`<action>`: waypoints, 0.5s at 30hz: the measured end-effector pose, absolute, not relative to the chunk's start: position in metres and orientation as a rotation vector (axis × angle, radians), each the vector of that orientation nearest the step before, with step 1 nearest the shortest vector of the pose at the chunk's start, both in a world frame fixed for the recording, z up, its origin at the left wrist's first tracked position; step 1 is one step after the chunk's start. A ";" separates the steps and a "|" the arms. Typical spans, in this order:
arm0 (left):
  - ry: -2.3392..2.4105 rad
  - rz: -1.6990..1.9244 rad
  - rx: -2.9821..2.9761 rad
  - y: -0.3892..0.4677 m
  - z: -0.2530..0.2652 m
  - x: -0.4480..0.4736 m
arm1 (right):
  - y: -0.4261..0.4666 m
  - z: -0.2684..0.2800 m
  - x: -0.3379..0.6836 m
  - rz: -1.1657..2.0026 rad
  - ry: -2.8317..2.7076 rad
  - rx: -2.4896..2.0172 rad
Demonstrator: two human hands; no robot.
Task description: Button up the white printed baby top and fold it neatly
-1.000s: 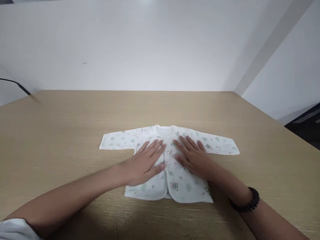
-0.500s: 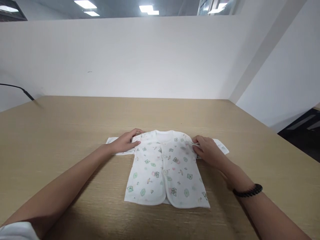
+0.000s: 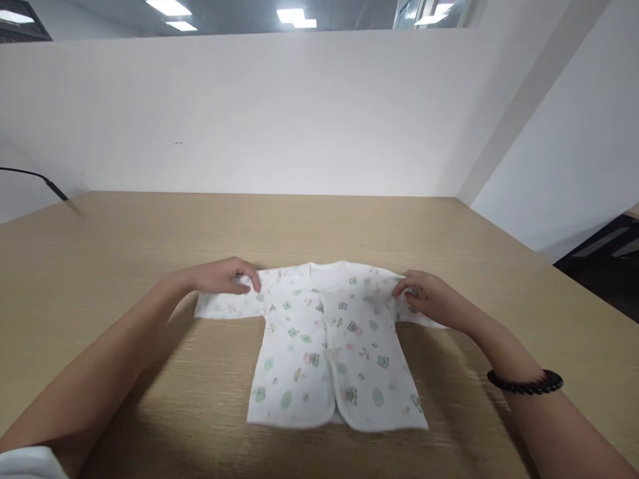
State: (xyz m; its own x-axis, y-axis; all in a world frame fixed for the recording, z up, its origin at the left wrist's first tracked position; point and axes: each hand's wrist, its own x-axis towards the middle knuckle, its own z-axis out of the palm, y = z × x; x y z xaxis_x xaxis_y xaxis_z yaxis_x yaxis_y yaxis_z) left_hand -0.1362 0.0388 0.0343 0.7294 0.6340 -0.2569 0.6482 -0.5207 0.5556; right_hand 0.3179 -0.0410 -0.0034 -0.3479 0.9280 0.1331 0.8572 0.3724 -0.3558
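A white long-sleeved baby shirt (image 3: 299, 339) with small green and pink animal prints lies front up, its neckline away from me and its sleeves out to the sides. At the left shoulder, my left hand (image 3: 227, 276) has thumb and curled fingers closed on the cloth near the sleeve seam. My right hand (image 3: 424, 293) grips the opposite shoulder the same way, partly covering that sleeve. The shirt's two front edges meet down the middle and part at the rounded hem. Its print is slightly blurred.
The shirt is over a wide wooden tabletop (image 3: 164, 233). A white partition (image 3: 319, 113) rises along the back, and another wall stands at the right. A black cable (image 3: 47, 181) reaches the table at far left. A black bracelet (image 3: 525, 382) circles my right wrist.
The left sleeve now extends further outward and lies flatter. My left hand has shifted left, my right hand slightly right. The hem has come nearer to me, and the bunched cloth at the right shoulder has smoothed.
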 end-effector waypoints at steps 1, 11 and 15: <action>1.031 0.103 2.363 0.040 0.036 -0.137 | -0.040 -0.005 0.318 0.154 -2.295 -1.555; 1.467 1.402 2.711 0.033 0.056 -0.139 | -0.052 0.012 0.303 -0.478 -2.023 -1.515; 1.248 1.033 2.691 0.031 0.065 -0.147 | -0.051 0.017 0.305 -0.248 -2.101 -1.439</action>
